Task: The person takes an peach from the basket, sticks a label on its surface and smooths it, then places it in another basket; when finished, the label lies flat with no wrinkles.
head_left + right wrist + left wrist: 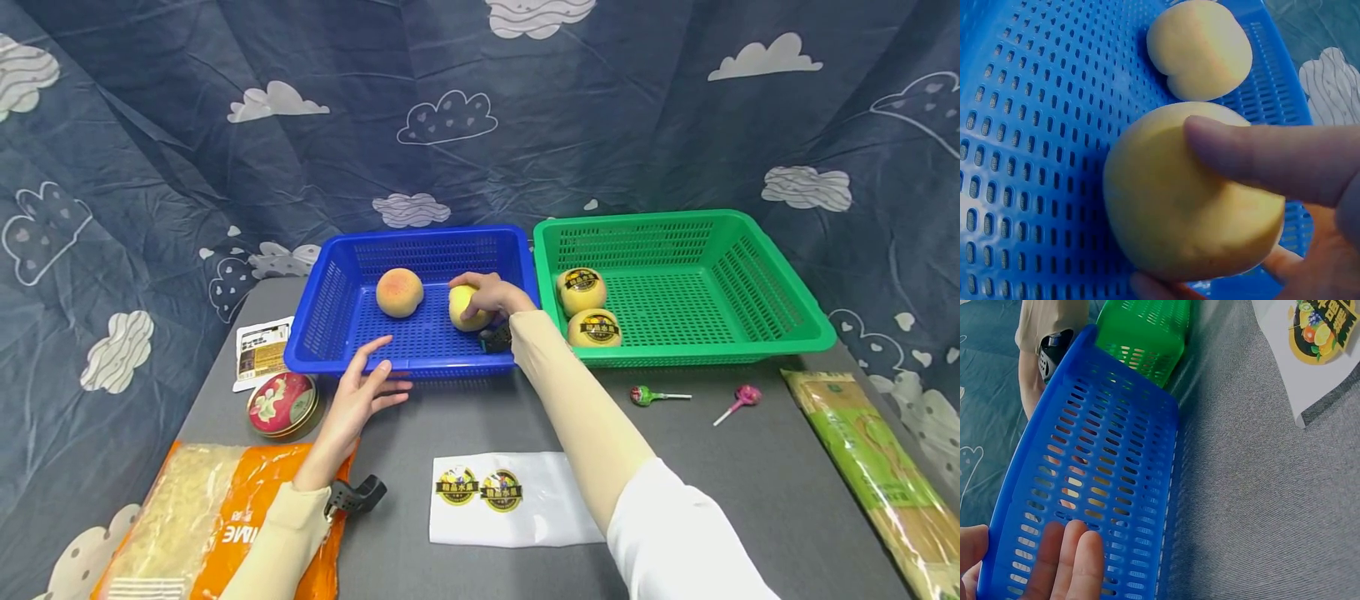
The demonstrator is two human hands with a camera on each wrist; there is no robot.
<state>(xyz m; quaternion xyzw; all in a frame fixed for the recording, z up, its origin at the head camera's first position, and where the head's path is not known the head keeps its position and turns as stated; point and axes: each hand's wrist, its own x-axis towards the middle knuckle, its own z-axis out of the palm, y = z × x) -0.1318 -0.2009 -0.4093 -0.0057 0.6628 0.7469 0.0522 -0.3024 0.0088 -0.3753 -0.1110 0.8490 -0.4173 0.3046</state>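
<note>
A sticker sheet (517, 527) lies on the counter (465, 421), short of the blue basket (450, 364). The hands are apart. The left hand (362, 402), fingers spread, is at the basket's near rim; contact is hard to confirm. Toward its right end, the right hand (492, 293) grips a yellow peach (1166, 194). A second peach (400, 292) sits left of it, slightly farther back.

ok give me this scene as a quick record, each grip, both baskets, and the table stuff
right grip: holds a yellow fruit inside the blue basket
left grip: at the blue basket's near wall; contact unclear
blue basket: also holds a peach-coloured fruit
green basket: two labelled fruits
sticker sheet: white, two round stickers on it
table left: red tin, orange packet
table right: two lollipops, green packet
</note>
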